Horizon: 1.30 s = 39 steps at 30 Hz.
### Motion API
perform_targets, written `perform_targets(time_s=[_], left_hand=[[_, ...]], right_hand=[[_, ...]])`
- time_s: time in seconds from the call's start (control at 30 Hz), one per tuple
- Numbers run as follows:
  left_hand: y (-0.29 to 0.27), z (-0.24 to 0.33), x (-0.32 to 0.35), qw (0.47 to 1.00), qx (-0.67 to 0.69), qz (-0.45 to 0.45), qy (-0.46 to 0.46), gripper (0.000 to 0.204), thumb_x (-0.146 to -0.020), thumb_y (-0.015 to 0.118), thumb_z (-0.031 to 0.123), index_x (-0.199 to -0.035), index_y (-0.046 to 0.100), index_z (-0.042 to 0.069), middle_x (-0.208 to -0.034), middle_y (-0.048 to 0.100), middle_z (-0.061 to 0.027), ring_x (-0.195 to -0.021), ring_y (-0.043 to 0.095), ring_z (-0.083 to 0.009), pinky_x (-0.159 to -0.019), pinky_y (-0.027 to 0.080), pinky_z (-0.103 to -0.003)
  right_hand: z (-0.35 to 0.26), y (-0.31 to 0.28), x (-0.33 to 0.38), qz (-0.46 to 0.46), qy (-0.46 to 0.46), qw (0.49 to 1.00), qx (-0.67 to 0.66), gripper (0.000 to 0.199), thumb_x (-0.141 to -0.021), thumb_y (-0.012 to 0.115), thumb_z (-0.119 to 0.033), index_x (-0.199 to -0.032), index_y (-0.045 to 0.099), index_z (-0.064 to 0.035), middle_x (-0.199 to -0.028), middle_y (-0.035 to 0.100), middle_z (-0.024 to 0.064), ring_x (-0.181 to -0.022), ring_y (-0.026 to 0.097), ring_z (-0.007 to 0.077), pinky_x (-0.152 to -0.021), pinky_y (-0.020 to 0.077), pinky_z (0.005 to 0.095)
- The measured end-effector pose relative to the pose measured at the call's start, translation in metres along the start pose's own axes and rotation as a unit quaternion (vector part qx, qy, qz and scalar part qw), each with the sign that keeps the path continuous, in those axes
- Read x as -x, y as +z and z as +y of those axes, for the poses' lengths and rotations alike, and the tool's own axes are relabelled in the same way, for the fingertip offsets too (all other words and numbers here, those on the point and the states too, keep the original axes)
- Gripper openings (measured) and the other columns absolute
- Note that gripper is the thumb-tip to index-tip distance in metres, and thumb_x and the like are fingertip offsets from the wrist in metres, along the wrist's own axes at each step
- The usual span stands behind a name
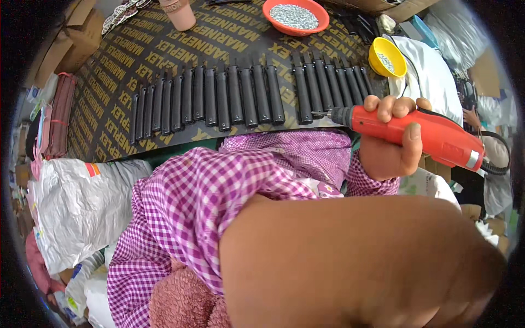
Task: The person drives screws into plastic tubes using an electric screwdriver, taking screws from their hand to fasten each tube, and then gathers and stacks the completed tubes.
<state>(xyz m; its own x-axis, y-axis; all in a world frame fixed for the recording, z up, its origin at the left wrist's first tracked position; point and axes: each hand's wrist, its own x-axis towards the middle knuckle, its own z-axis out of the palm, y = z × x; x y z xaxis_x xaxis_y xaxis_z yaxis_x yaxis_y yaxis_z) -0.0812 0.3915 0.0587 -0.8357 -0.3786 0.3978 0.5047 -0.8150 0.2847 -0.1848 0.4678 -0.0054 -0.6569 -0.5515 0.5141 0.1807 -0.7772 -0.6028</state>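
Observation:
My right hand [394, 123] is wrapped around a red electric screwdriver [437, 139] with a black collar. Its bit points left, at or close to the near end of a black handle [304, 95]; contact is unclear. That handle belongs to a row of slim black handles [210, 98] laid side by side along the table's near edge, narrow dark pieces jutting from their far ends. My left forearm [328, 257] crosses the lower picture from a purple checked sleeve [202, 191]. At the lower right my left hand [459, 290] is large and blurred, its fingers unreadable.
An orange bowl [322, 22] and a yellow bowl [402, 63] hold small silvery pieces on the printed dark table [158, 46]. A pink cup [180, 16] stands at the far edge. A black cord [495, 169] trails from the screwdriver. Silver-white sacks [82, 202] lie at left.

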Motion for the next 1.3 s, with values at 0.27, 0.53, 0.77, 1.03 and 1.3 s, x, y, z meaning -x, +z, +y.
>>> perform_targets(time_s=[0.27,0.53,0.77,1.03,1.3], left_hand=[[0.024,0.011,0.047,0.999,-0.003,0.035,-0.007,0.022,-0.088,0.052,0.017,-0.096,0.060,-0.002,-0.074,0.058,-0.0059,-0.060,0.054,-0.0154,-0.053,0.041,-0.026],[-0.007,0.000,0.004,0.997,0.017,0.053,-0.051,0.023,-0.089,0.051,0.018,-0.096,0.060,-0.002,-0.072,0.058,-0.0052,-0.059,0.053,-0.0146,-0.052,0.041,-0.025],[0.008,-0.016,0.012,0.995,0.010,0.088,-0.043,0.024,-0.089,0.051,0.020,-0.097,0.060,-0.001,-0.071,0.057,-0.0045,-0.057,0.053,-0.0140,-0.050,0.041,-0.025],[0.009,0.018,0.041,0.989,0.029,0.107,-0.097,0.026,-0.090,0.051,0.022,-0.097,0.060,-0.001,-0.070,0.057,-0.0038,-0.056,0.052,-0.0132,-0.049,0.040,-0.025],[-0.064,0.060,0.038,0.959,0.061,0.248,-0.119,0.025,-0.090,0.050,0.023,-0.093,0.060,0.000,-0.075,0.061,-0.0035,-0.066,0.057,-0.0160,-0.060,0.046,-0.030]], right_hand=[[-0.002,0.009,-0.003,-0.006,0.005,1.000,-0.017,0.045,-0.081,0.055,-0.018,-0.124,0.046,-0.0126,-0.094,0.056,0.0051,-0.078,0.053,0.0190,-0.077,0.0423,0.0439],[0.000,-0.004,0.000,-0.006,-0.007,1.000,0.006,0.045,-0.080,0.055,-0.019,-0.123,0.046,-0.0124,-0.093,0.057,0.0048,-0.077,0.053,0.0186,-0.076,0.0422,0.0440],[0.004,0.010,0.001,-0.024,0.025,0.999,-0.023,0.045,-0.080,0.055,-0.020,-0.123,0.046,-0.0119,-0.093,0.056,0.0050,-0.078,0.052,0.0189,-0.076,0.0419,0.0437],[-0.005,0.002,-0.001,-0.024,-0.006,1.000,0.005,0.044,-0.082,0.055,-0.022,-0.123,0.045,-0.0131,-0.096,0.055,0.0054,-0.079,0.052,0.0186,-0.077,0.0408,0.0441],[-0.019,0.003,-0.035,-0.094,-0.046,0.994,-0.031,0.044,-0.085,0.055,-0.027,-0.125,0.045,-0.0139,-0.098,0.055,0.0063,-0.080,0.049,0.0188,-0.079,0.0378,0.0462]])
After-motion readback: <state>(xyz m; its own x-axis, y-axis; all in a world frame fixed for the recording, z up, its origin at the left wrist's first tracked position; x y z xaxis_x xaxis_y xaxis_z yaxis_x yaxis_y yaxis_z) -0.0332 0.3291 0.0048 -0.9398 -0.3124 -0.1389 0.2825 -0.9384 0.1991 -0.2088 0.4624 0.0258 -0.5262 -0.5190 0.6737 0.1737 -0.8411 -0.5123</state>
